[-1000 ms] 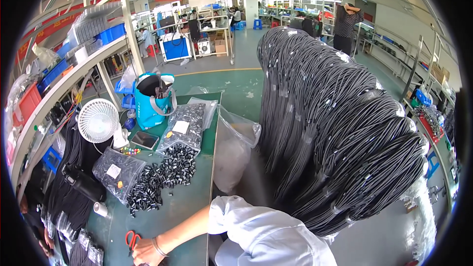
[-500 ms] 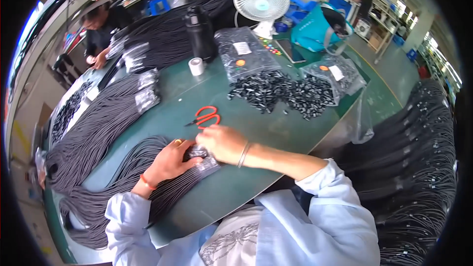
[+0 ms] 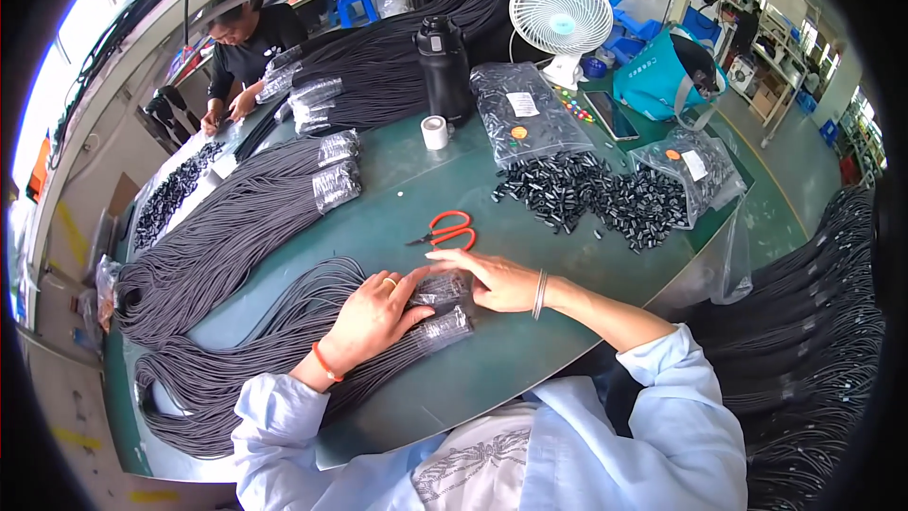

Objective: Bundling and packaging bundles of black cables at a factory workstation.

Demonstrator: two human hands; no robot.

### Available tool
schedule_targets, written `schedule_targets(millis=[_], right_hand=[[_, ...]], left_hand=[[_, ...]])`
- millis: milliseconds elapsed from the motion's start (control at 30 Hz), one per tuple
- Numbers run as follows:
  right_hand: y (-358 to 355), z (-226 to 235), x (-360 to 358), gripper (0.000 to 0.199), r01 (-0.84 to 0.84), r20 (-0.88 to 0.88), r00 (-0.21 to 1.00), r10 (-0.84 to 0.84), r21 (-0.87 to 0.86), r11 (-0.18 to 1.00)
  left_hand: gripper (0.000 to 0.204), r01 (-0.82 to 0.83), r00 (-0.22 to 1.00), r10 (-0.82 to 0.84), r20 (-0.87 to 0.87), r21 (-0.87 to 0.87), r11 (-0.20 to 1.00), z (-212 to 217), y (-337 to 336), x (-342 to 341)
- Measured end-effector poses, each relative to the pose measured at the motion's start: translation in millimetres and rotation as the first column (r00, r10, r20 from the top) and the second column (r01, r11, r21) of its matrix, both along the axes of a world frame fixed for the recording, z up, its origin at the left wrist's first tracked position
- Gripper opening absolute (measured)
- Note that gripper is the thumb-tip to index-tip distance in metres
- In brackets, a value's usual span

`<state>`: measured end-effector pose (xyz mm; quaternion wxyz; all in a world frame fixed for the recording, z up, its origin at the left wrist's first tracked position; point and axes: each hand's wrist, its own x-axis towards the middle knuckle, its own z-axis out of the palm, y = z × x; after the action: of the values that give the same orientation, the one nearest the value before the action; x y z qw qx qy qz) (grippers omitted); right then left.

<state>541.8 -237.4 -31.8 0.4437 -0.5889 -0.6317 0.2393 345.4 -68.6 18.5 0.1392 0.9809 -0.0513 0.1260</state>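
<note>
A bundle of dark grey cables lies looped on the near part of the table. Its right ends are wrapped in clear film, forming two sleeves: an upper film-wrapped end and a lower film-wrapped end. My left hand grips the bundle just left of the upper wrap, thumb apart on the near side. Over the far side of that wrap, my right hand reaches with stretched fingers, its fingertips meeting those of the left. Just beyond lie scissors with red handles.
Another wrapped cable bundle lies farther left. Behind are a white tape roll, a black bottle, a fan, loose black small parts, plastic bags and a teal bag. A co-worker sits far left. Cables hang at right.
The view has shifted, so the scene sits farther right. My right hand's fingers have gone from bunched to stretched out, and both film-wrapped ends now show more plainly.
</note>
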Motion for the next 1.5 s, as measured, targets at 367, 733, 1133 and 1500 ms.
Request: schedule_targets(millis=[367,733,1133,1500], right_hand=[[-26,-10,-12,0.031,-0.034,0.174,0.983,0.059,-0.143,0.989],[-19,-8,-14,0.042,-0.081,-0.103,0.993,0.060,-0.220,0.972],[14,7,29,0.024,0.073,-0.527,0.850,-0.002,0.115,0.991],[74,16,65,0.028,0.282,0.161,0.933,-0.323,0.232,0.931]], left_hand=[[0.057,-0.156,0.988,0.151,0.042,0.143,0.977,-6,45,38],[0.075,-0.126,0.918,0.159,-0.362,0.112,0.986,0,-28,-35],[0.054,-0.529,0.817,0.523,-0.244,0.045,0.847,14,17,-28],[0.058,-0.340,0.867,0.312,-0.389,-0.004,0.940,0,-25,-38]])
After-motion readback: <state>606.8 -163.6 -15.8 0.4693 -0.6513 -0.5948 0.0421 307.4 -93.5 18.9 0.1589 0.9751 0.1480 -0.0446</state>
